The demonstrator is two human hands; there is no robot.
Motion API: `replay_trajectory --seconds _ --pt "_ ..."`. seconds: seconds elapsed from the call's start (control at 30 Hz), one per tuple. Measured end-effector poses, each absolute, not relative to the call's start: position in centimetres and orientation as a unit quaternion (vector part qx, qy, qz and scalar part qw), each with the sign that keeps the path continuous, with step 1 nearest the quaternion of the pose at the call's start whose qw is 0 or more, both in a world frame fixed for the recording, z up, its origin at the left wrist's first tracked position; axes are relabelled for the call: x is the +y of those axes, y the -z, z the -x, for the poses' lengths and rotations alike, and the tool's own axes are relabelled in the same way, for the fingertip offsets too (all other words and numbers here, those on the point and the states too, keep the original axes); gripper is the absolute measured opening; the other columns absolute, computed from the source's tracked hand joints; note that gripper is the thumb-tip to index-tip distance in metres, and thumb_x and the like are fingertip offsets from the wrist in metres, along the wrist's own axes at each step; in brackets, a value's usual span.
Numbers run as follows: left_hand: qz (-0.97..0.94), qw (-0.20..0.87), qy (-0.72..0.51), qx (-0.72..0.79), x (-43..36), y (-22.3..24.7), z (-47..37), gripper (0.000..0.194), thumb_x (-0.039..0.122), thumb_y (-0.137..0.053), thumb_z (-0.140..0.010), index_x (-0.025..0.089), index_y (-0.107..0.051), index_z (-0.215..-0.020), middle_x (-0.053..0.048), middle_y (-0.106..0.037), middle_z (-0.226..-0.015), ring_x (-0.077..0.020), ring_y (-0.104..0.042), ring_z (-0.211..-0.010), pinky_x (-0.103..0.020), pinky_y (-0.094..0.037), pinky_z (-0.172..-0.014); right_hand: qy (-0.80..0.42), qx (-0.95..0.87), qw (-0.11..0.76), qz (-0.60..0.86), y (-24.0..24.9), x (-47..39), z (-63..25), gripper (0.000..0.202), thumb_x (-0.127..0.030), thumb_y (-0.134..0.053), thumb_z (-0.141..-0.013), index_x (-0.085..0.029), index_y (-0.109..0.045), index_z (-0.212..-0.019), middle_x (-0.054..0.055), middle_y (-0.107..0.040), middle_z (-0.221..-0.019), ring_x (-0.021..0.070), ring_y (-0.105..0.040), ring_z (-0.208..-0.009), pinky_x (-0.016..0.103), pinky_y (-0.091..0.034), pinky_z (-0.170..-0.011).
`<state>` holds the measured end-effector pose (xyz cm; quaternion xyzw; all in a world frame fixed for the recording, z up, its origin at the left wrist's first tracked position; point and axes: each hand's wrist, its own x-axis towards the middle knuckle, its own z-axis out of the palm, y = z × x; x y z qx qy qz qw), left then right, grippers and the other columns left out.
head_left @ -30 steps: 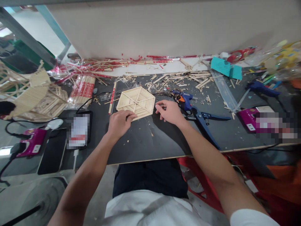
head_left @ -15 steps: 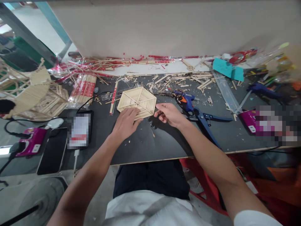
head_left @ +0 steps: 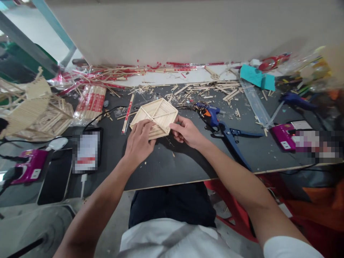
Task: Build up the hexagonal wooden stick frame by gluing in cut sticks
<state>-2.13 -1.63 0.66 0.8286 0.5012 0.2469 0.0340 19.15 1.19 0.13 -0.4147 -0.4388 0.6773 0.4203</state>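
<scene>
A hexagonal panel of pale wooden sticks [head_left: 163, 111], with spokes crossing at its middle, is between my hands over the dark table. My left hand [head_left: 141, 139] is at its lower left edge, fingers over the top and thumb toward the near side, closed on it. At the right edge my right hand [head_left: 185, 132] pinches the panel, thumb on top and fingers curled beneath. A blue glue gun [head_left: 212, 113] and blue-handled cutters [head_left: 232, 138] lie just right of my right hand.
Stick offcuts [head_left: 212, 89] litter the back of the table [head_left: 156, 173]. Packs of sticks [head_left: 90, 102], a stick structure [head_left: 29, 107], a lit phone [head_left: 87, 150], a dark phone [head_left: 55, 175] and a purple power strip [head_left: 30, 165] lie left. Another purple strip [head_left: 283, 138] sits right.
My right hand has moved in and closed on the panel's right edge. The panel has shifted slightly left and tilted, its right side seeming raised.
</scene>
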Motion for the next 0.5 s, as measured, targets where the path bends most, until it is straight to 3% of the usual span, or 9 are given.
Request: replay_trajectory --seconds 0.17,0.33,0.5 --pt "-0.841 0.009 -0.227 0.491 -2.1 -1.0 1.8 0.06 0.0 -0.052 -0.079 0.018 -0.05 -0.135 -0.018 -0.059 -0.137 -0.0341 -0.056 -0.131 -0.05 -0.047 -0.112 -0.682 -0.454 0.443 0.364 -0.5 1.1 -19.3 0.051 -0.051 -0.087 -0.069 -0.025 -0.044 -0.08 -0.015 -0.043 -0.044 0.0034 -0.034 -0.035 0.017 -0.024 -0.036" --pt "-0.845 -0.022 -0.234 0.481 -2.4 -1.0 1.7 0.061 0.001 -0.051 -0.08 0.014 -0.049 -0.139 -0.019 -0.061 -0.141 -0.0342 -0.059 -0.132 -0.048 -0.05 -0.109 -0.681 -0.455 0.464 0.338 -0.9 0.8 -19.6 0.054 -0.053 -0.089 -0.065 -0.025 -0.045 -0.081 -0.016 -0.041 -0.043 0.003 -0.031 -0.035 0.019 -0.023 -0.038" --pt "-0.827 -0.075 -0.301 0.469 -2.5 -0.6 1.8 0.052 0.002 -0.051 -0.084 0.02 -0.056 -0.133 -0.012 -0.071 -0.133 -0.026 -0.068 -0.124 -0.039 -0.055 -0.104 -0.674 -0.446 0.486 0.333 -1.1 0.6 -19.6 0.056 -0.054 -0.089 -0.063 -0.026 -0.044 -0.082 -0.018 -0.037 -0.043 0.0026 -0.026 -0.036 0.019 -0.023 -0.039"
